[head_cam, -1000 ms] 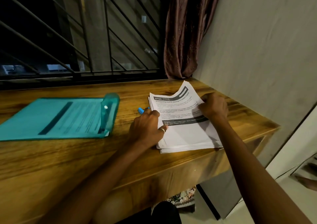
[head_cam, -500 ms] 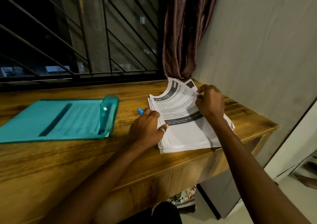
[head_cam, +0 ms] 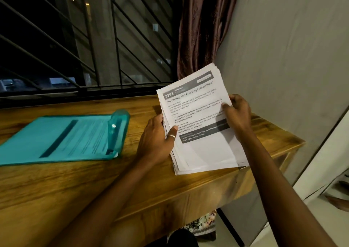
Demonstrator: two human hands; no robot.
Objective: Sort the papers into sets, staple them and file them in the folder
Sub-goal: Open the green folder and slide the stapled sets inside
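I count one thick stack of white printed paper sheets (head_cam: 203,129), one teal translucent plastic folder (head_cam: 62,139), and my two hands. I cannot count the sheets in the stack; their edges fan out along its left and near sides. The top sheet is headed "3793" and "Portioning and Freezing Frozen Food".

I hold the stack between both hands, tilted with its far end raised. My left hand (head_cam: 156,139) grips its nine o'clock edge, thumb curled over the top sheet and the other fingers under the pile; there is a ring on the thumb. My right hand (head_cam: 238,114) grips the three o'clock edge, thumb pressed on the print and fingers curled behind. The near edge of the stack sits low by the table's front edge; whether it touches the wood I cannot tell.

The folder lies flat at nine o'clock from the stack, well apart from my left hand. At least one printed sheet with a dark bar shows through its cover, and its flap with a pale snap button stands up at the end nearest the stack.

All this is on a long table of varnished brown wood (head_cam: 56,186). At twelve o'clock is a dark window behind a black metal grille (head_cam: 75,38), with a brown curtain (head_cam: 200,29) gathered in the corner and a plain grey wall (head_cam: 283,57) at three o'clock.
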